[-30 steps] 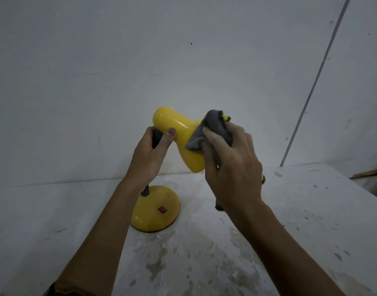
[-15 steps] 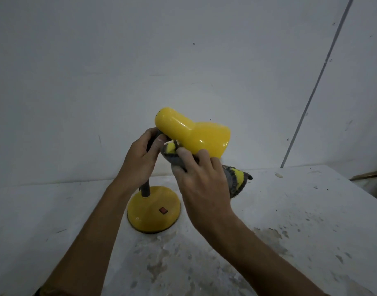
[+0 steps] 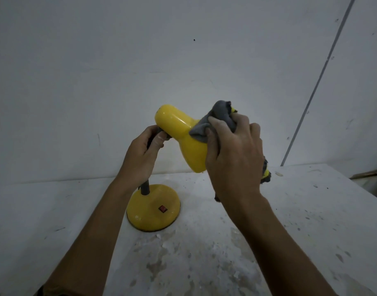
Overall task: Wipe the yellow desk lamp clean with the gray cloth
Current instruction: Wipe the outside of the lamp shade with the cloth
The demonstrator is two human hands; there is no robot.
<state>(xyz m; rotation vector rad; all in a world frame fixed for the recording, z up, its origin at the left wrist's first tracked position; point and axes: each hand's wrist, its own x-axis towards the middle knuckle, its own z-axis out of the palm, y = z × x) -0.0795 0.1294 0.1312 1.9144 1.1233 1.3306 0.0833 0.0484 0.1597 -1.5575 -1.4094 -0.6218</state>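
A plain white wall rises behind a white, stained and speckled table (image 3: 290, 242). On the table stands the yellow desk lamp (image 3: 179, 133), its round base (image 3: 153, 210) resting flat on the surface with a small red switch (image 3: 162, 208) on top, and a dark neck (image 3: 145, 188) rising from it. The shade is tilted, its narrow closed end pointing up and left, its wide end down and right. The left hand (image 3: 143, 152) is closed around the dark neck just behind the shade, fingers curled tight and thumb pressed in. The right hand (image 3: 232, 154) is clamped on the gray cloth (image 3: 217, 118), pressing it against the upper right side of the shade; bunched folds stick out above the fingers, and a loose end with yellow stripes hangs below the hand.
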